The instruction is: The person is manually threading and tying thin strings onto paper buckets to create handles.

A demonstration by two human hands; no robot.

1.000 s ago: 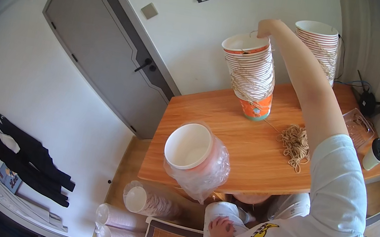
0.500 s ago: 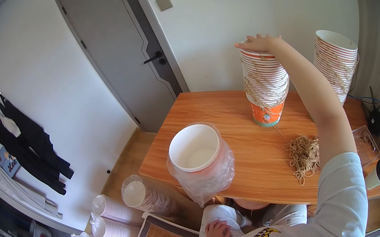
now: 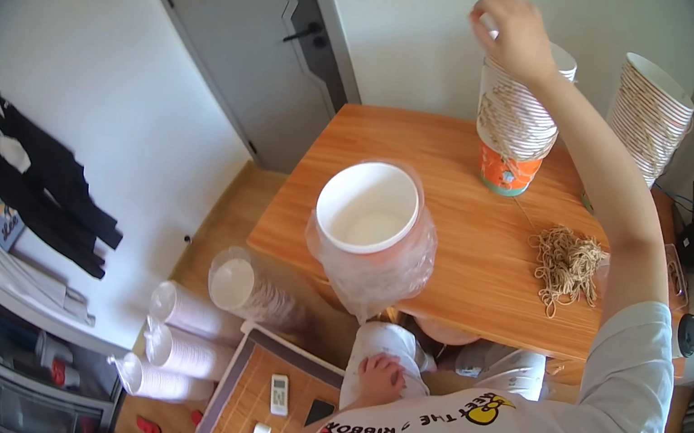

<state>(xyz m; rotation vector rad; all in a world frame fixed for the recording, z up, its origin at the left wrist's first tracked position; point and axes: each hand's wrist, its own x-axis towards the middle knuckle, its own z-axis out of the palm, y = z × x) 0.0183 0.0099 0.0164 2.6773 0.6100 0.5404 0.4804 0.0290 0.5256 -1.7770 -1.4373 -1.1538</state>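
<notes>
My right hand [image 3: 512, 38] is raised over the left rim of a tall stack of nested white paper buckets [image 3: 520, 112]. Its fingers are loosely curled, thumb apart, and nothing shows in them. The bottom bucket is orange and green, and twine winds around the stack. My left hand [image 3: 380, 376] rests on my thigh with its fingers spread, holding nothing. A loose heap of tan twine [image 3: 567, 264] lies on the table near my right forearm. Nearer the table's front edge stands a white bucket stack [image 3: 369, 206] wrapped in clear plastic.
Another twine-wound bucket stack [image 3: 653, 116] stands at the table's [image 3: 438, 273] far right, near a black router [image 3: 693, 245]. Wrapped bucket stacks [image 3: 191, 351] lie on the floor at left. A remote control [image 3: 279, 394] and a dark phone [image 3: 321, 412] lie beside me.
My right hand has lifted off the top of the bucket stack, its flat fingers now curled. My left hand stays on my thigh. The whole view has shifted.
</notes>
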